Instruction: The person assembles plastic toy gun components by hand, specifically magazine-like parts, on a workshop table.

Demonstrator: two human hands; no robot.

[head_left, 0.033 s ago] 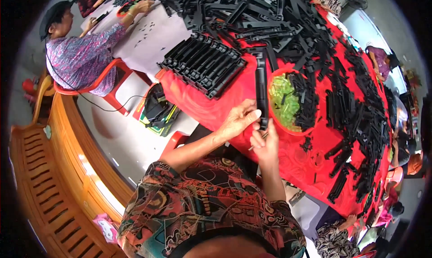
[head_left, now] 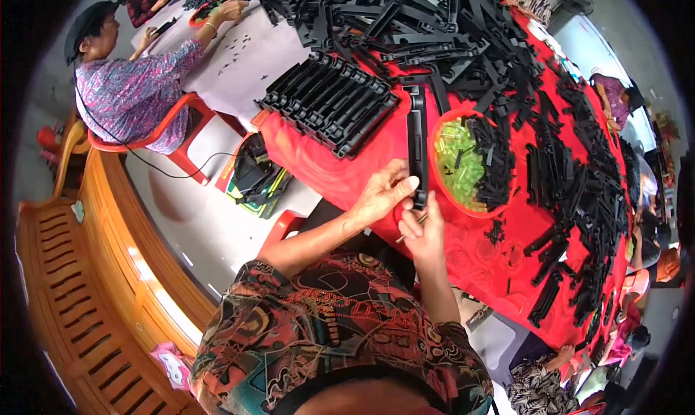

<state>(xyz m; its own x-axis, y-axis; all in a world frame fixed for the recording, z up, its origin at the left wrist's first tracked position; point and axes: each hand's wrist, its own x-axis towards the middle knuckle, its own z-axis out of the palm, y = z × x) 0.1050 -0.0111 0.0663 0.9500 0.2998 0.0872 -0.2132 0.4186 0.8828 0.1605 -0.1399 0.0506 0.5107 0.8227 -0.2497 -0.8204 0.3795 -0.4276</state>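
My left hand (head_left: 384, 196) grips a black bar (head_left: 418, 140), my right hand (head_left: 423, 230) a thin stick (head_left: 401, 238). A tub (head_left: 474, 213) and black heap (head_left: 427, 20) crowd the red cloth (head_left: 469, 259). A wooden bench (head_left: 90, 270) stands left.

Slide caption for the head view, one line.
Left hand holds a long black part, right hand at its near end, beside a bowl of green and black pieces.

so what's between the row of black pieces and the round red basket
In the head view, the black strip held by the left hand comes between the row and basket, with red cloth beside it.
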